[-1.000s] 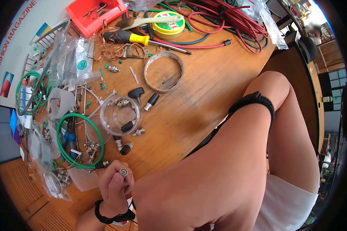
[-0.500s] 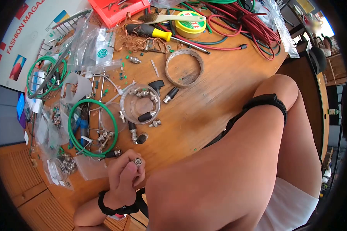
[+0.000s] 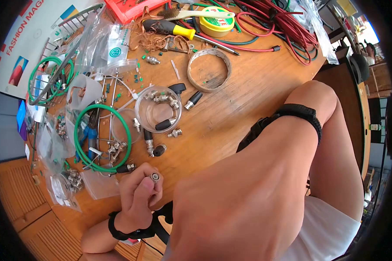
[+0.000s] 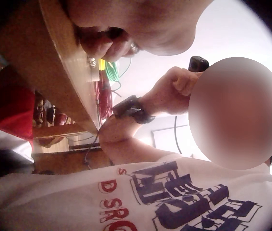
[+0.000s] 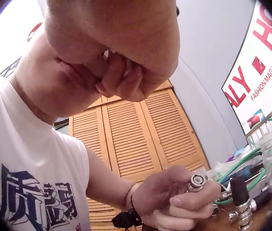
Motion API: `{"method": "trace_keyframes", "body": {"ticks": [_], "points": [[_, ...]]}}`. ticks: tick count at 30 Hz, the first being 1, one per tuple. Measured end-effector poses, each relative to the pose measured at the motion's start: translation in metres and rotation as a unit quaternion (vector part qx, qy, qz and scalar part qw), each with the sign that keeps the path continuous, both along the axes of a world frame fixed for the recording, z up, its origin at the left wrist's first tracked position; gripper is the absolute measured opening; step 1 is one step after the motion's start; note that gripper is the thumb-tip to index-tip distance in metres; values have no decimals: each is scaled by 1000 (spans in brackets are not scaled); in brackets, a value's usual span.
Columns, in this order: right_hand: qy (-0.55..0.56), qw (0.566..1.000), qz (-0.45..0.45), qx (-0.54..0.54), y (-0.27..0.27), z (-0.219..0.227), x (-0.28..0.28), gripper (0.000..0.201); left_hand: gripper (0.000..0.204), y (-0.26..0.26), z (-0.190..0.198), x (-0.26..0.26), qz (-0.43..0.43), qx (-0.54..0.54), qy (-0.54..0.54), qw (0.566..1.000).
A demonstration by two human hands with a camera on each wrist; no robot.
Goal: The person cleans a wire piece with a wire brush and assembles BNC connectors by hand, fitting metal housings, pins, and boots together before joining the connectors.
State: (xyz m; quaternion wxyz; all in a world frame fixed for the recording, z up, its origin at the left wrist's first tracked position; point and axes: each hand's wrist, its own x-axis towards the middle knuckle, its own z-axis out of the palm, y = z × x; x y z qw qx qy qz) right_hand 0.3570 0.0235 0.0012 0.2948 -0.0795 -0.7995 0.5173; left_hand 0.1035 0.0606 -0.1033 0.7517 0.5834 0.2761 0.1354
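Observation:
Low in the head view my left hand (image 3: 137, 195) grips a small silver BNC connector (image 3: 155, 177), its round open end facing up between thumb and curled fingers. The same connector (image 5: 197, 181) shows in the right wrist view, held beside the table. My right hand (image 3: 231, 195) is raised close to the head camera, its fingers hidden there. In the left wrist view that hand (image 4: 177, 89) is up by the face with fingers bent. Curled fingers (image 5: 121, 77) show in the right wrist view, and I cannot tell whether they pinch something small.
Near the left hand lie a coiled green cable (image 3: 76, 137), a clear plastic jar (image 3: 146, 124) holding connectors, and black-sleeved connectors (image 3: 160, 150). Farther back are a tape ring (image 3: 189, 74), a yellow-black screwdriver (image 3: 183, 31), a paste tin (image 3: 216, 28), red cables (image 3: 287, 26) and a red bin (image 3: 126, 13).
The head view has shifted, so the table things sit farther right than a second ago. My left hand keeps its grip on the connector. The right hand stays raised, turned slightly.

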Motion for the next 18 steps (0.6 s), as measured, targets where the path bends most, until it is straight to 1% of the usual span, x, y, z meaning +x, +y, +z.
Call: {"method": "trace_keyframes", "body": {"ticks": [3,5,7,10,13,18], "points": [[1,1000,9,-3,0,-4,0,8,31,1,-2,1,5,1,4,1000],[-8,999,-30,31,1,-8,3,8,31,-2,-2,-2,12,1,15,1000],[-25,994,-70,76,5,-10,9,8,30,0,-3,-1,2,-10,-8,1000],[-47,979,-132,145,9,-12,20,9,30,-2,-1,0,18,-23,-3,1000],[-63,954,-193,222,14,-13,29,10,29,0,-5,-3,0,-26,-24,999],[-82,889,-273,359,32,-5,45,12,28,-3,9,4,24,-63,-3,998]]}}
